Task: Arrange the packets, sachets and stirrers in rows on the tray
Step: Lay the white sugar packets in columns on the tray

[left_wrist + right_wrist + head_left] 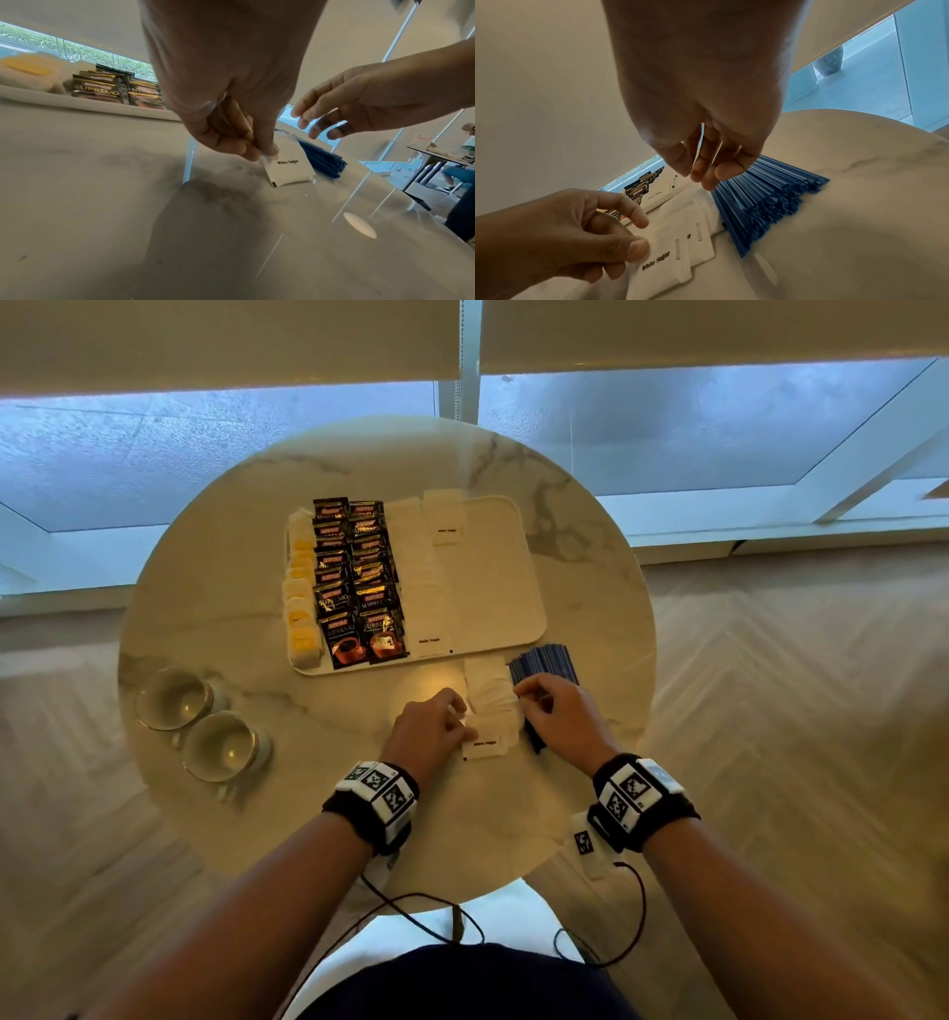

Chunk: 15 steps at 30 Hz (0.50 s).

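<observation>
A white tray (506, 588) holds rows: yellow-and-white sachets (300, 593) at the left, two rows of black coffee packets (354, 577), then white sugar sachets (421, 577). Its right part is bare. In front of the tray, a fanned stack of white sugar sachets (490, 706) (680, 253) lies on the table beside a pile of blue stirrers (547, 662) (762, 199). My left hand (464, 719) (264, 152) pinches the corner of the nearest sachet (290, 168) between thumb and finger. My right hand (529, 698) (700, 176) hovers over the stack's right edge and the stirrers, fingers loosely bent, holding nothing.
Two cups (174, 698) (221, 744) stand at the left of the round marble table (257, 618). The table's near edge lies just behind my wrists. Cables hang from the wrist bands below it.
</observation>
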### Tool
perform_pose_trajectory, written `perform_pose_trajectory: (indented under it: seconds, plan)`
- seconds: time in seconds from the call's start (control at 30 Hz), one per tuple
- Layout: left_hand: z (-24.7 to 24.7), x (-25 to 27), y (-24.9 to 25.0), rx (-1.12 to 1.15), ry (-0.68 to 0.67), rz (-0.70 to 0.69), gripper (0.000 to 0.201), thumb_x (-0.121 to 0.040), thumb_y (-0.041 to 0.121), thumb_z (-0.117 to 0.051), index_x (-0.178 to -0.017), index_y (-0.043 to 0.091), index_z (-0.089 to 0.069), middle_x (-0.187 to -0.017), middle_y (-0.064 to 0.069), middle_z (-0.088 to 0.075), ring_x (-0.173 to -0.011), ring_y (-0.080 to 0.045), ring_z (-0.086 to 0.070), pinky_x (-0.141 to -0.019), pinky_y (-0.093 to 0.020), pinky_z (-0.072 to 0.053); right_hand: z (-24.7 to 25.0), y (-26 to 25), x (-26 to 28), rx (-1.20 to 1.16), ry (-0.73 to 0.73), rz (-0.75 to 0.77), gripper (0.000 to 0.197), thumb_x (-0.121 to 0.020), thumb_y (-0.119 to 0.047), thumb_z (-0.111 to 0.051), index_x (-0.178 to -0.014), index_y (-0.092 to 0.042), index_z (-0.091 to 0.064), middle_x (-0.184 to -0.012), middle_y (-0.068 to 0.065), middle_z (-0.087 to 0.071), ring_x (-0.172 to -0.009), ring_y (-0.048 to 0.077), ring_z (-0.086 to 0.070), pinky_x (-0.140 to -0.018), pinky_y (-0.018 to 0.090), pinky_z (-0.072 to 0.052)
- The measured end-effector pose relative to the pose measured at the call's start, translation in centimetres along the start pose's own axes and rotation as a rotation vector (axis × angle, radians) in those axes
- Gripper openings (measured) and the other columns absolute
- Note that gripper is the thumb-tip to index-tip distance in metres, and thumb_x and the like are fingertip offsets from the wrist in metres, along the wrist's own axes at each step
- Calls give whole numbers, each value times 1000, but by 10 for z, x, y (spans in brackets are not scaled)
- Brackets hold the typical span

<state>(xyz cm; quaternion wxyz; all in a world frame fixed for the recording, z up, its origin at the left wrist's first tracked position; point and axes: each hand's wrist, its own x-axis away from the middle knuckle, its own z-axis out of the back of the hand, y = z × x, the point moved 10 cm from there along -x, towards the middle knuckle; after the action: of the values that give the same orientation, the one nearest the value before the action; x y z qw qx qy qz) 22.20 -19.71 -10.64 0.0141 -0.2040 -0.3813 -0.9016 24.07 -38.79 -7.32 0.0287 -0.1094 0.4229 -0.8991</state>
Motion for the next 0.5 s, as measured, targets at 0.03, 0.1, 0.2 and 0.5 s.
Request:
perform_pose_trajectory:
  seconds: [0.03, 0.1, 0.2, 0.5]
  plan:
    - [4, 1, 0, -4, 8, -12, 28, -80, 30, -80, -101, 19, -65, -87, 3, -75, -81, -9, -67, -77, -28, -54, -1, -1, 1, -5, -2, -3, 14, -92, -11, -65, -103, -18, -72, -90, -4, -71, -81, 10, -65, -73, 14, -51]
    - [9, 2, 4, -56, -8, -56, 23, -85, 32, -76, -104, 21, -70, -93, 3, -73, -83, -8, -65, -79, -27, -54, -2, -4, 2, -33, -12, 5, 17, -92, -9, -65, -105, -19, -70, -91, -4, -69, -80, 9, -64, -73, 14, -50]
    - [14, 5, 25, -157, -22, -261, 19, -93, 35, -66, -107, 24, -73, -96, 6, -66, -86, -9, -61, -79, -32, -53, -14, -11, 2, -50, -133, 46, 33, -87, -11, -69, -119, -20, -66, -102, -6, -64, -83, 8, -61, -76, 13, -50]
    - [27, -2, 43, -2, 96, -293, 26, -92, 36, -68, -111, 20, -61, -98, 6, -61, -80, -7, -59, -75, -33, -56, -27, -17, -10, -11, -265, 70, 16, -102, -33, -56, -91, -24, -64, -78, -8, -63, -67, 1, -57, -64, 19, -44]
